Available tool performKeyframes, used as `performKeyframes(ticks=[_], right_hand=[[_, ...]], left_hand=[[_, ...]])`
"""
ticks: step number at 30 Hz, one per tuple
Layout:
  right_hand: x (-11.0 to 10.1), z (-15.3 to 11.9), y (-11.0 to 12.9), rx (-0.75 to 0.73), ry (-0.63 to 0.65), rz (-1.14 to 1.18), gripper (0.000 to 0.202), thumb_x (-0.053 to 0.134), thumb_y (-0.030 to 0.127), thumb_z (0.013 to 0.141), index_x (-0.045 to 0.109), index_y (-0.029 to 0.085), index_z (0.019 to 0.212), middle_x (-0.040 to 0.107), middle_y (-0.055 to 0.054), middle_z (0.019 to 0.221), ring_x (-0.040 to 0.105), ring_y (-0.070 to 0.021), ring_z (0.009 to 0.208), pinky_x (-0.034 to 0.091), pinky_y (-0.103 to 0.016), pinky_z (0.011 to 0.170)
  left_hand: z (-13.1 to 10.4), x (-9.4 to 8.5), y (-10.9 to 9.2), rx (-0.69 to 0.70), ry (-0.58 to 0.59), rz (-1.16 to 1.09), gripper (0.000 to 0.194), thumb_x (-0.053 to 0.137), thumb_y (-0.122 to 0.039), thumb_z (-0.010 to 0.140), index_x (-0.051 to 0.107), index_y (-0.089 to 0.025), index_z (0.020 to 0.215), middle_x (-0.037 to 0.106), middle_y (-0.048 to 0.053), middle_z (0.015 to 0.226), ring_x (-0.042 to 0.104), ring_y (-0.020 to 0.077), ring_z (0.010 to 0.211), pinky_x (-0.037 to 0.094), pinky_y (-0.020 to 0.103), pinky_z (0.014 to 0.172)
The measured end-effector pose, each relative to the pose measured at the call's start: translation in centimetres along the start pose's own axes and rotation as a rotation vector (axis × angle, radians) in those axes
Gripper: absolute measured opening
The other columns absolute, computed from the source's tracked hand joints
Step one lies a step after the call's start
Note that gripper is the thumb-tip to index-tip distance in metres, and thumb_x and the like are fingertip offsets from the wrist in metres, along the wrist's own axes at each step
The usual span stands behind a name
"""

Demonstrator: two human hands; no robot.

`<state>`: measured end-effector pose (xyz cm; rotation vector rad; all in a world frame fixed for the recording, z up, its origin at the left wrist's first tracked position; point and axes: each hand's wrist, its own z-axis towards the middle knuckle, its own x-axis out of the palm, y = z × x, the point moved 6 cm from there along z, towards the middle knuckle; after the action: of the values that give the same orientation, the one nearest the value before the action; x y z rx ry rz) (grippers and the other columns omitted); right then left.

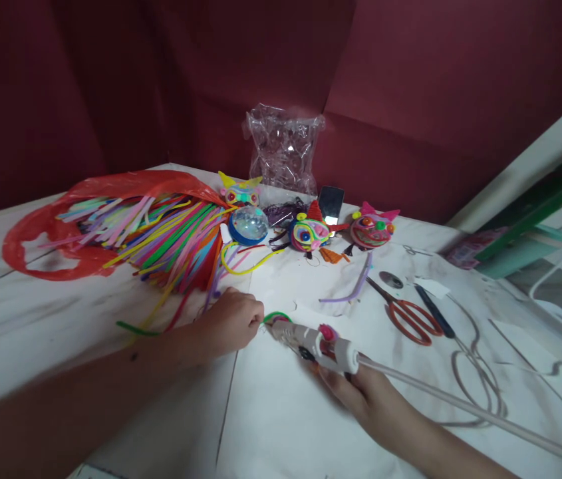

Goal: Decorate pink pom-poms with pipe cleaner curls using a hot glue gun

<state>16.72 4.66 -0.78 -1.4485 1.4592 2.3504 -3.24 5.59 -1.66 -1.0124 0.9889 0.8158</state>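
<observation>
My right hand (355,389) is wrapped round a white hot glue gun (305,339), with a long glue stick (440,394) running out of its back. The gun's nozzle points left, close to my left hand (233,319). That hand is closed, its fingers pinched at the end of a small curled green pipe cleaner (277,317) with some pink by it; the gun partly hides this piece. Just behind my left hand lies a big bundle of coloured pipe cleaners (175,233), partly in a red plastic bag (81,189).
Several pipe-cleaner animal heads (309,233) stand along the back, near a clear dome with a blue rim (248,225), a phone (331,203) and a clear plastic bag (284,150). Orange-handled scissors (413,322), a purple pipe cleaner (358,287) and a looped cord (493,392) lie to the right.
</observation>
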Motion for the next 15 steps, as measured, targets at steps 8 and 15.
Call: performKeyframes(ticks=[8,15], right_hand=[[0.1,-0.19,-0.36,0.009,0.017,-0.037,0.028,0.041,0.036,0.092,0.064,0.02,0.098,0.072,-0.008,0.089,0.066,-0.0233,0.082,0.052,-0.036,0.088],[0.16,-0.32,-0.48,0.017,0.031,-0.028,0.029,0.04,0.037,0.093,0.064,0.021,0.093,0.072,-0.007,0.087,0.067,-0.023,0.083,0.053,-0.036,0.088]], left_hand=[[0.1,0.01,-0.05,0.002,0.011,0.006,0.018,0.05,-0.006,0.071,0.06,-0.018,0.062,0.063,-0.001,0.063,0.057,0.0153,0.066,0.035,0.027,0.068],[0.08,-0.01,-0.03,0.007,0.017,0.014,0.019,0.049,-0.006,0.071,0.059,-0.018,0.061,0.062,0.0,0.062,0.056,0.015,0.064,0.034,0.027,0.066]])
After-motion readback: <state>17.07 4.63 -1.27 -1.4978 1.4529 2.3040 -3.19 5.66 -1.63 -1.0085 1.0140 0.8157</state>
